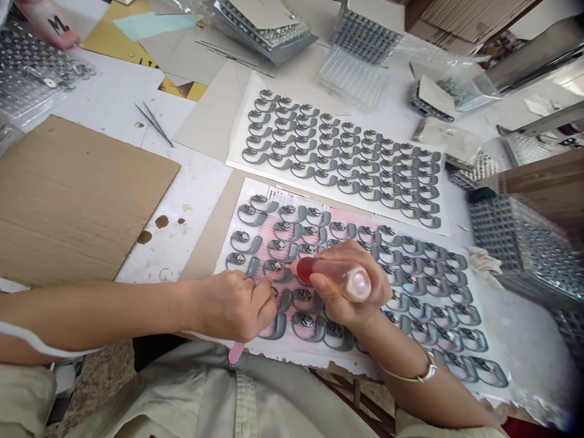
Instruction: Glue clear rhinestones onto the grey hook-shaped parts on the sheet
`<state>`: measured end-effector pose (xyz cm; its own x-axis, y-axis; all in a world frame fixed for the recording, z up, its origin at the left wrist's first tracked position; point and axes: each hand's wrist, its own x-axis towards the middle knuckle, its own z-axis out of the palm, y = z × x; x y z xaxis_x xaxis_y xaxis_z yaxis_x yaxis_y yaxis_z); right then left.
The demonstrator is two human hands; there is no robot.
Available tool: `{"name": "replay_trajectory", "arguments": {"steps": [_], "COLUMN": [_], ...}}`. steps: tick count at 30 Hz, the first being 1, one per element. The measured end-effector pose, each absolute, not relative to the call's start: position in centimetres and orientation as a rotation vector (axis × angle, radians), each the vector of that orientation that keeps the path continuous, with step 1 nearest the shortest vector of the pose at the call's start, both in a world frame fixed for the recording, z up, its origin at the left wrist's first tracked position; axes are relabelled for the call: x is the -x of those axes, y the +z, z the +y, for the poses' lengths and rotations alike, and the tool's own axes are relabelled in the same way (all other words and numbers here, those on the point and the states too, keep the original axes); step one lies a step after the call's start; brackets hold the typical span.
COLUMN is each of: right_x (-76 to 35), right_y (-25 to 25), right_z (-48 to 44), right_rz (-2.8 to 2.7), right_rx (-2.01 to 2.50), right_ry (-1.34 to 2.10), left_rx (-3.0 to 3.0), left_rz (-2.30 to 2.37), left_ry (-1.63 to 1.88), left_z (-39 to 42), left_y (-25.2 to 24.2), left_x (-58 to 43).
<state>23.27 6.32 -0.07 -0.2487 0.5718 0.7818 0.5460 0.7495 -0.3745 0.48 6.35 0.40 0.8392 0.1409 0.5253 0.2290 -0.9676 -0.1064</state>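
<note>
On the desk (191, 201), cardboard (77, 194) at 9 o'clock, clip sheet (283, 182) at 12; our R hand (351, 298) grips a bottle (340, 277), L hand (232, 304) pinches a pink stick (236, 353), mostly hidden.

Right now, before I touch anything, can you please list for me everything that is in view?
near sheet: one, pink-white, under the hands
grey hooked parts: many, grey, some with metal discs, in rows on the near sheet
far sheet: one, white, behind it, with more such parts in rows
bottle: one, clear with red tip, in the right hand
pink stick: one, pink, sticking out below the left hand
tweezers: one, metal, beyond the cardboard
cardboard: one, brown, left
clear trays: several, clear, top and right, some filled with small metal parts
bracelet: one, silver, right wrist
left hand: closed, seemingly on the pink stick, fingertips at a grey part
right hand: gripping the bottle, tip pointing left
</note>
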Motion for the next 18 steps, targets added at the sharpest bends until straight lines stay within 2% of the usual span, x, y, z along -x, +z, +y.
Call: {"name": "replay_trajectory", "arguments": {"steps": [6, 12, 18], "right_x": [-23.0, -22.7, -23.0], "right_y": [0.3, 1.0, 0.5], "right_z": [6.4, 6.4, 5.9], "right_rz": [-1.946, -2.011, -1.975], "right_rx": [0.836, 0.771, 0.843], "right_ry": [-0.028, -0.234, -0.132], "left_rx": [2.863, 2.874, 2.865], "left_rz": [-0.280, -0.308, -0.268], "left_ry": [-0.774, -0.801, -0.768], "left_z": [6.3, 6.3, 6.3], "left_y": [0.2, -0.5, -0.5], "left_x": [-0.4, -0.4, -0.3]}}
